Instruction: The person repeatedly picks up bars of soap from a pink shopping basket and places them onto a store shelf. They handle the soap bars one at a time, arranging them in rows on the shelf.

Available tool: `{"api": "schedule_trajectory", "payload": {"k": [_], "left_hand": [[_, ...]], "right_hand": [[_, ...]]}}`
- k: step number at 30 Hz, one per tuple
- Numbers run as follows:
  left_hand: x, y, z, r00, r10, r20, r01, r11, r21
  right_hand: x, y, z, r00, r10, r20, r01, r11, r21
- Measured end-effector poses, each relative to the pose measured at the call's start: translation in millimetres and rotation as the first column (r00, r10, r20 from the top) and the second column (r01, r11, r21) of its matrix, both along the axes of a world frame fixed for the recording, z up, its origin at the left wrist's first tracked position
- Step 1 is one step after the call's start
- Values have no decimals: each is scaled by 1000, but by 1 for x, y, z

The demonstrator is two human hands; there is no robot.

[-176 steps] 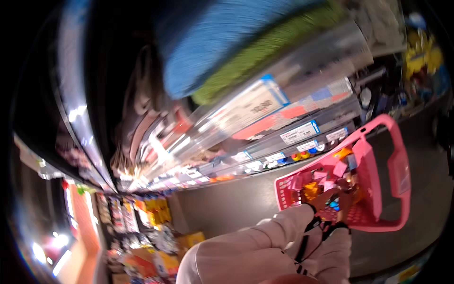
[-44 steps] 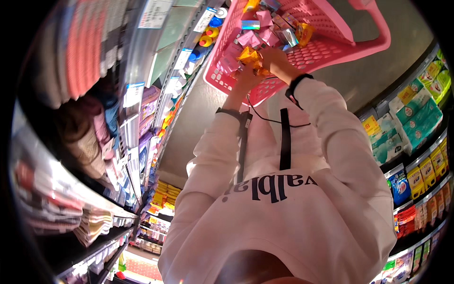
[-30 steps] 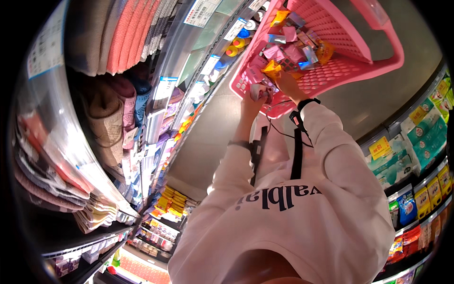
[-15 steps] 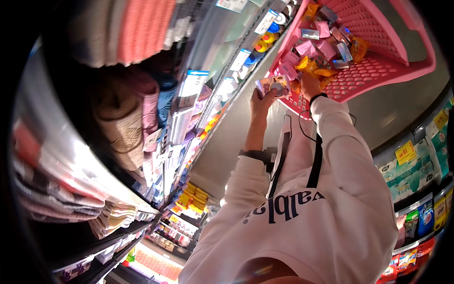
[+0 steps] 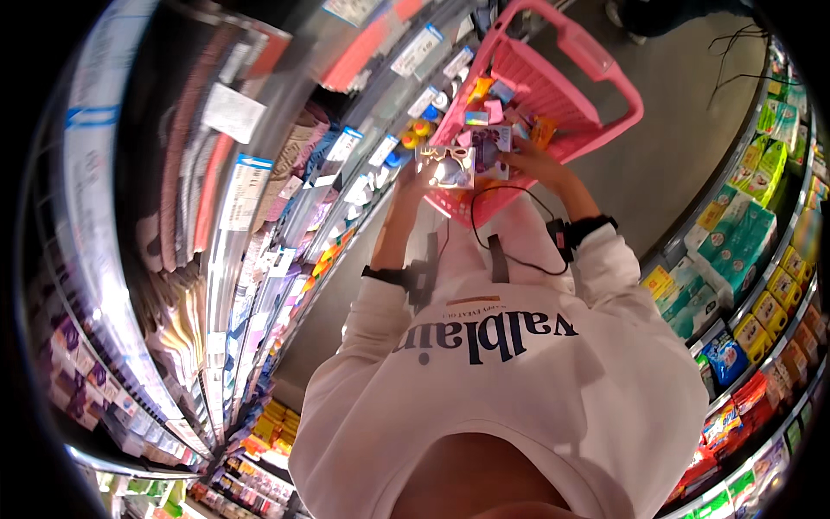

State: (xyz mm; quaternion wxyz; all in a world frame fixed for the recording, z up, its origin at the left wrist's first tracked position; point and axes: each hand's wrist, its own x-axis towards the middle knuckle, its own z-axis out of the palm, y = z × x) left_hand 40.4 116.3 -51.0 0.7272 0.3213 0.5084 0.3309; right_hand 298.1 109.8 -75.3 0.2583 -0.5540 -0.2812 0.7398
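Observation:
My left hand [image 5: 412, 179] is closed on the edge of a small flat printed packet [image 5: 446, 168], which faces up and shines in the light. Beside it, almost touching, is a second flat packet with a dark purple picture [image 5: 491, 152], gripped at its right edge by my right hand [image 5: 529, 162]. Both packets are over the near end of a pink plastic shopping basket [image 5: 588, 130]. Orange, pink and silvery small packages [image 5: 494, 111] lie loose inside the basket, partly hidden by the packets. What is printed on them is too blurred to make out.
Shelves with a price-tag rail [image 5: 245, 195] and folded textiles [image 5: 186, 173] run along my left. On my right are curved shelves with green packs [image 5: 735, 238] and yellow packs [image 5: 768, 313]. A dark cable [image 5: 519, 262] loops near my right wrist. Another person's leg [image 5: 683, 13] shows at the top.
My right hand has come up out of the packages and now holds a second packet beside the first. The view has shifted, so basket and hands appear further left.

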Motion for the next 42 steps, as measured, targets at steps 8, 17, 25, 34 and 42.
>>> {"api": "schedule_trajectory", "payload": {"k": [8,17,25,34,42], "left_hand": [[5,2,105,999,-27,32,17,964,265],[-19,-39,233,997,67,46,-81,832,549],[-42,-60,294,895,420,147,-379,546,747],[-77,-96,289,807,579,116,-476,521,709],[-95,-115,273,800,535,272,-548,465,696]], "right_hand": [[4,-4,87,955,-150,-255,202,961,191],[-25,14,209,925,147,-349,5,916,400],[-81,62,363,990,136,46,-103,448,888],[-200,119,485,815,-302,494,-579,-400,711],[-260,172,486,671,-411,618,-736,-473,485]]}}
